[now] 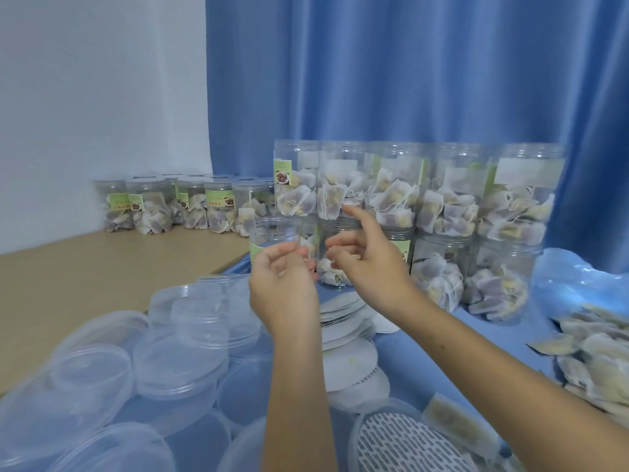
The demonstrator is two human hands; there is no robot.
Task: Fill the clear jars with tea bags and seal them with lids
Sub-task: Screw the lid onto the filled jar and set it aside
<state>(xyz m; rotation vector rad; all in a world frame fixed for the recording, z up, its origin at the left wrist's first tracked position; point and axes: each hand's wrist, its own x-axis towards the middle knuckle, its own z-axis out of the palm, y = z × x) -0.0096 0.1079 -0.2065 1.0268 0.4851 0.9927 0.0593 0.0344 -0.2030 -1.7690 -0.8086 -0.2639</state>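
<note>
Clear empty jar point(272, 233) stood upright just beyond left hand point(282, 284) | nearer than right hand point(367, 257) | both hands loosely curled, nothing held.

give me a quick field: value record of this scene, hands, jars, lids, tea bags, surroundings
left hand: raised, fingers loosely curled, just in front of an empty clear jar; a grip cannot be told
right hand: raised, index finger extended toward the stacked jars, holds nothing
filled jars: two tiers against the blue curtain
second jar group: far left by the white wall
clear lids: piled at lower left
white round liners: overlapping, centre
loose tea bags: heap at right edge
surface: blue cloth
</note>
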